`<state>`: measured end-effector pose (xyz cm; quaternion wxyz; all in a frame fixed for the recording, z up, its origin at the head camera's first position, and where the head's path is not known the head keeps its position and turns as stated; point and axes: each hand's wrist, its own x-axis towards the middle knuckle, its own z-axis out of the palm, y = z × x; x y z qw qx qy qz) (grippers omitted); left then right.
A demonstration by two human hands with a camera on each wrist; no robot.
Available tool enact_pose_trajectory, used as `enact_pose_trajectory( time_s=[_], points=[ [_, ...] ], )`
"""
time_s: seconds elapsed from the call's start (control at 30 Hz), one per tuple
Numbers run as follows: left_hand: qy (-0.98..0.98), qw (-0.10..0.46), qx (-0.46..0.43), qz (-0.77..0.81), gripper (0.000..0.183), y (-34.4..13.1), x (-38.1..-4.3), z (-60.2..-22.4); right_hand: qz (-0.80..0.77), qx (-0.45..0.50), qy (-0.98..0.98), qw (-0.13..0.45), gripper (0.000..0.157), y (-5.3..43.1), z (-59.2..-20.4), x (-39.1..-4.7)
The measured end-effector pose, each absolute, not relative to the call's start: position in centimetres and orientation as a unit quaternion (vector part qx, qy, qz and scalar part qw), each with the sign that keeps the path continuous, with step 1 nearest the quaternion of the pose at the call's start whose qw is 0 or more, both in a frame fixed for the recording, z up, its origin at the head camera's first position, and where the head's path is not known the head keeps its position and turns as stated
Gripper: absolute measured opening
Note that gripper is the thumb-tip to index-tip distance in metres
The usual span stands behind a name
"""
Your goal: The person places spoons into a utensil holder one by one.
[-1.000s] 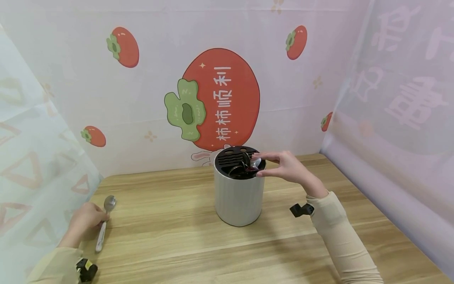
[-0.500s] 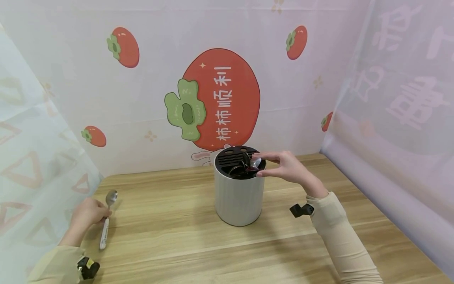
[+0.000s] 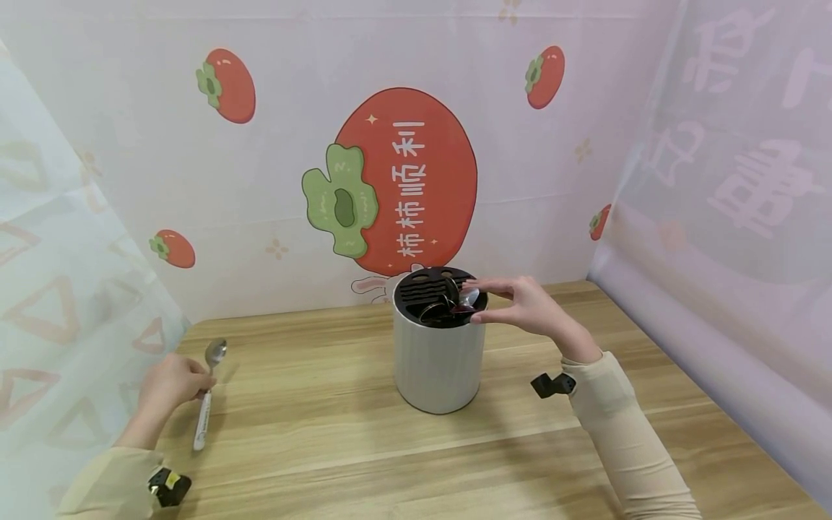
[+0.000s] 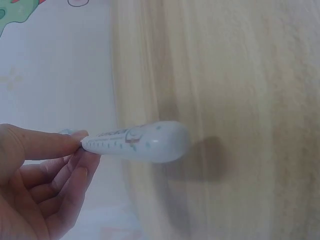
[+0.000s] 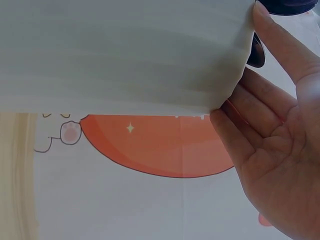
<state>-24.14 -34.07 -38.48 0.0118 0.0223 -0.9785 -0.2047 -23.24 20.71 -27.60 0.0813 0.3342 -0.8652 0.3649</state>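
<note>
At the left of the head view, my left hand (image 3: 170,384) pinches a metal spoon (image 3: 217,352) by its neck between thumb and fingers. The spoon's bowl points toward the back. Its white printed handle (image 4: 145,142) angles toward the left wrist camera and casts a shadow on the tabletop. My right hand (image 3: 529,307) grips the upper rim of a white cylindrical utensil holder (image 3: 438,368), thumb in front and fingers behind. The holder's black slotted top (image 3: 422,289) bears several utensils with dark and silvery ends, partly overlapped by the right fingers.
The wooden table (image 3: 312,426) extends around the holder and the spoon. Behind it hangs a pale backdrop (image 3: 279,144) printed with persimmons, and similar sheets flank both sides. A black wrist camera (image 3: 552,385) sits on the right sleeve.
My left hand has moved right and toward the back, carrying the spoon with it. The right hand and the utensil holder have stayed in place.
</note>
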Motion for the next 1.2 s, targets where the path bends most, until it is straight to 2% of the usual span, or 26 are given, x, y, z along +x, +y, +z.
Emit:
enact_pose_trajectory(
  time_s=[0.43,0.97,1.2],
  points=[
    [-0.976,0.028,0.024,-0.215,0.016,-32.4,-24.3,-37.5,0.363,0.335,-0.866,0.080,0.049,20.7,-27.7,-23.3],
    [-0.978,0.075,-0.001,-0.193,0.014,-29.8,-24.5,-37.3,0.359,0.333,-0.868,0.083,0.048,20.6,-27.6,-23.2],
    [-0.974,0.073,-0.002,-0.212,0.014,-28.9,-24.4,-36.9,0.361,0.332,-0.867,0.084,0.049,20.6,-27.6,-23.2]
  ],
)
